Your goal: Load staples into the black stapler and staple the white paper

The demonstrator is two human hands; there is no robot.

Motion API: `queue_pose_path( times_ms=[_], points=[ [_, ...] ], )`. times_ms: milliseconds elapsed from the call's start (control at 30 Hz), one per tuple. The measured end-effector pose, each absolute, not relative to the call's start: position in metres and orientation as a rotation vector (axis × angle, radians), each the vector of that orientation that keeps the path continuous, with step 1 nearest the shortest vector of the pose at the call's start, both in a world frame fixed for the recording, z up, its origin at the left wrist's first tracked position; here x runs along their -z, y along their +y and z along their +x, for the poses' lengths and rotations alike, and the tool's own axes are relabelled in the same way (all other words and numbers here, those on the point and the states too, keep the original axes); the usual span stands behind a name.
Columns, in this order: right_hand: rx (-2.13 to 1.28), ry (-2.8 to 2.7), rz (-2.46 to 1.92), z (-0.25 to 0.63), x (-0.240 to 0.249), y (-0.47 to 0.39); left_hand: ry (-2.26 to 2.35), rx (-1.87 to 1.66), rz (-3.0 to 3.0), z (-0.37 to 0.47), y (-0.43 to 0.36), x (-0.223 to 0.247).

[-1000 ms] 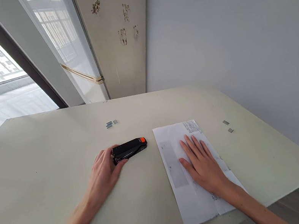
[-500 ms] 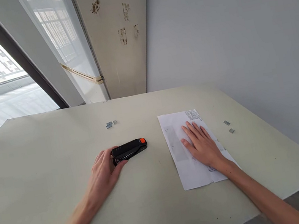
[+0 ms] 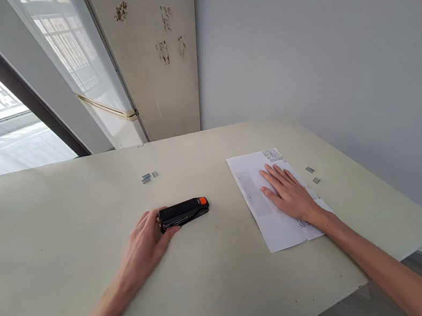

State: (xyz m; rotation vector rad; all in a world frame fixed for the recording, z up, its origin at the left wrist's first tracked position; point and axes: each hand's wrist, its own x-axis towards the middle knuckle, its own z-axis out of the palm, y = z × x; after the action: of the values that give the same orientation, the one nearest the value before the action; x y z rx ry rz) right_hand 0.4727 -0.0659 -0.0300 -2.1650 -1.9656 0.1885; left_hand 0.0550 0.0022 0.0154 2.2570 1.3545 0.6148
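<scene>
A black stapler [image 3: 183, 213] with an orange patch at its far end lies on its side or base on the table, pointing right. My left hand [image 3: 147, 240] is closed around its near end, thumb along the lower edge. To the right, my right hand [image 3: 288, 193] rests flat with fingers spread on a sheet of white paper [image 3: 261, 225]. Printed text shows at the sheet's upper right corner and beside the wrist; the hand and forearm cover part of its right side.
On the pale table [image 3: 82, 213], several small staple strips [image 3: 146, 178] lie behind the stapler. Two more staple strips [image 3: 316, 181] sit right of the paper. A white refrigerator [image 3: 166, 89] stands beyond the far edge, and a grey wall [image 3: 296, 39] runs along the right.
My right hand and the paper have shifted slightly to the right and away from me, and the sheet has turned a little. The left hand still holds the stapler. The camera view has moved slightly.
</scene>
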Motion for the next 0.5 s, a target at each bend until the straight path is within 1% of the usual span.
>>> queue_pose_path(
  times_ms=[200, 333, 400, 500],
  points=[
    [-0.191, -1.956, -2.126, 0.488, 0.029, -0.073, 1.266, -0.625, 2.263, 0.079, 0.001, -0.010],
    [-0.121, -1.793, -2.045, 0.468, 0.012, -0.079, 1.223, -0.643, 2.254, 0.091, -0.001, -0.008],
    [-0.219, -1.668, -1.963, 0.445, -0.002, -0.080, 1.227, -0.633, 2.222, 0.091, -0.002, -0.007],
    [-0.516, -1.562, -1.806, 0.402, -0.021, -0.079, 1.225, -0.589, 2.151, 0.083, -0.003, -0.008]
  ],
)
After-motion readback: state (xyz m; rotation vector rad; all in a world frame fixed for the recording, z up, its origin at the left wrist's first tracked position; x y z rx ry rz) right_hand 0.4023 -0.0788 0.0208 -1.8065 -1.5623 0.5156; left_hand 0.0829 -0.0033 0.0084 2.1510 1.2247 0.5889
